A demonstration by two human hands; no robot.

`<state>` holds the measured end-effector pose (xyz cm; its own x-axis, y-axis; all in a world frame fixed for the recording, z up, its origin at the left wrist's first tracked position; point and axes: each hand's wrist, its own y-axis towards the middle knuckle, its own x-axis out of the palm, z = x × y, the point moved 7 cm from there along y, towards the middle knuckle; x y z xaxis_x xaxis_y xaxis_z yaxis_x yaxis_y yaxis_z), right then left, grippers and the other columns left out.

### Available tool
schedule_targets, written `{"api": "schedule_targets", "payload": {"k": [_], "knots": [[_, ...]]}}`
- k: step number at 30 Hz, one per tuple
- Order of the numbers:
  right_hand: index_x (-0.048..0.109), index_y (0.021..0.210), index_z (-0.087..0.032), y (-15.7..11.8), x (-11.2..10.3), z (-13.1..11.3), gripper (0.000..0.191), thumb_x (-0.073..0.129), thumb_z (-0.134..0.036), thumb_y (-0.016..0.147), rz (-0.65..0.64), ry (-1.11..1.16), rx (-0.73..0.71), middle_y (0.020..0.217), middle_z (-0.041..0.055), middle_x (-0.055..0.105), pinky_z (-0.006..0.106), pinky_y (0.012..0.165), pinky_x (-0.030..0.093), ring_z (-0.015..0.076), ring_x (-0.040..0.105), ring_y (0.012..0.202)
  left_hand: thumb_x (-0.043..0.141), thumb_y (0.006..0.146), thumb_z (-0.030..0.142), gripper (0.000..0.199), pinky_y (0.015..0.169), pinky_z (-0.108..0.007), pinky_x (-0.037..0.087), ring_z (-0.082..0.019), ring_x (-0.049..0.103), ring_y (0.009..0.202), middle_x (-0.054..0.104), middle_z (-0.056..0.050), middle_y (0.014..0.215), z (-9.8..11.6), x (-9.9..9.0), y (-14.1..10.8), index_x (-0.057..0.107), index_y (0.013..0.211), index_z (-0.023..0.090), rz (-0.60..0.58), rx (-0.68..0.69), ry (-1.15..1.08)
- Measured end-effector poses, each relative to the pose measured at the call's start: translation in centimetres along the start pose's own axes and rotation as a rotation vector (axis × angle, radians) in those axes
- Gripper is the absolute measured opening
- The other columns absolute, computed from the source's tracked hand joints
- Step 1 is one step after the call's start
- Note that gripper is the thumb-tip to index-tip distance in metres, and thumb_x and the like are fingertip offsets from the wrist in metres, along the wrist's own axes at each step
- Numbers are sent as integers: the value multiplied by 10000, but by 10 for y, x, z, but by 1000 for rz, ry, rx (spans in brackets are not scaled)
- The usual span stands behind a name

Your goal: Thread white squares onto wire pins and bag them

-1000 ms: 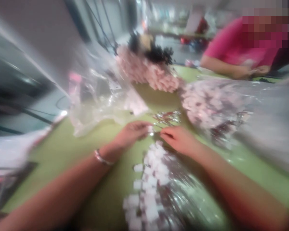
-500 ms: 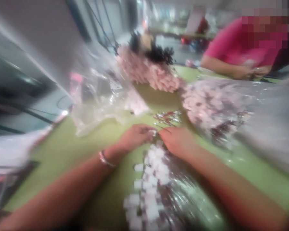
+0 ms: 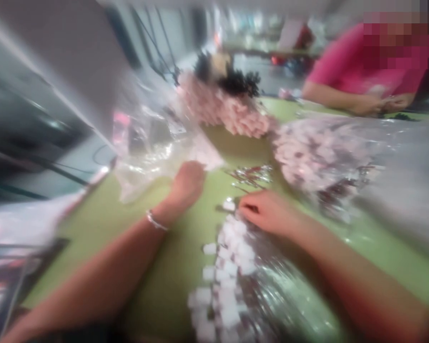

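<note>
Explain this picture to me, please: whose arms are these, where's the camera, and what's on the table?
There is no machine here: these are a person's own bare arms. One camera, worn on the head, looks forward and down.

The left hand is by some clear plastic; whether it holds anything is hidden. The right hand has its fingertips at a small white piece, seemingly pinching it, though blur hides the grip.

On the green table lie a cluster of white pieces, some thin, shiny sticks and pinkish bundles. Across it is another person in a pink top.
</note>
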<state>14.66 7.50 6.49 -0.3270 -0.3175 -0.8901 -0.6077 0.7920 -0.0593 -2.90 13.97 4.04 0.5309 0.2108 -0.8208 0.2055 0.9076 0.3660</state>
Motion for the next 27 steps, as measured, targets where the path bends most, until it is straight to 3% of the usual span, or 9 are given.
{"api": "schedule_targets", "payload": {"k": [2, 4, 6, 9, 14, 20, 24, 27], "knots": [[647, 659, -204, 0, 1, -2, 237, 525, -197, 863, -83, 143, -63, 723, -6, 657, 258, 628, 377, 119, 550, 675, 381, 932, 240, 348, 998, -478, 411, -290, 556, 1066, 654, -171, 1093, -11, 14, 3, 665, 1066, 91, -49, 72, 116], [660, 684, -204, 3, -5, 9, 249, 506, -197, 879, -7, 175, -24, 772, 8, 662, 267, 675, 407, 124, 569, 718, 377, 930, 222, 353, 1042, -469, 388, -294, 528, 1141, 630, -178, 1172, -17, 27, 0, 657, 1097, 86, -93, 130, 171], [682, 754, -199, 6, -10, 26, 228, 495, -196, 884, 125, 96, 60, 833, 35, 660, 287, 707, 423, 138, 581, 749, 361, 930, 197, 371, 1072, -459, 368, -290, 496, 1207, 593, -175, 1257, -19, 34, -5, 633, 1155, 83, -108, 146, 199], [696, 931, -199, 11, -1, 42, 189, 517, -199, 870, 166, -87, 98, 960, 71, 641, 314, 712, 432, 164, 587, 783, 351, 906, 139, 391, 1080, -447, 366, -281, 483, 1238, 573, -162, 1297, -20, 35, -9, 614, 1191, 92, -120, 122, 195], [656, 991, -173, 13, 3, 52, 182, 533, -247, 878, 262, -264, 243, 1046, 102, 610, 328, 648, 416, 184, 578, 768, 399, 870, 152, 289, 955, -417, 459, -256, 586, 1027, 656, -129, 1026, -24, 18, 1, 675, 958, 140, -44, 41, 58], [648, 815, -170, 18, 9, 48, 168, 505, -218, 890, 174, -282, 249, 966, 98, 645, 325, 624, 388, 174, 574, 716, 547, 774, 192, 95, 806, -369, 483, -236, 588, 850, 641, -85, 860, -30, 14, 9, 637, 773, 163, -48, -123, -16], [637, 857, -182, 13, 2, 49, 169, 481, -231, 901, 224, -238, 251, 871, 76, 674, 310, 606, 371, 179, 580, 701, 540, 760, 162, 104, 765, -336, 471, -205, 579, 772, 643, -50, 783, -28, 16, 6, 641, 775, 179, -77, -111, -47], [630, 887, -196, 8, -4, 49, 161, 482, -260, 896, 262, -168, 259, 765, 49, 678, 297, 580, 362, 170, 571, 645, 568, 733, 165, 210, 718, -307, 475, -181, 575, 726, 646, -37, 793, -32, 13, 0, 666, 919, 171, -42, -204, -132]]}}
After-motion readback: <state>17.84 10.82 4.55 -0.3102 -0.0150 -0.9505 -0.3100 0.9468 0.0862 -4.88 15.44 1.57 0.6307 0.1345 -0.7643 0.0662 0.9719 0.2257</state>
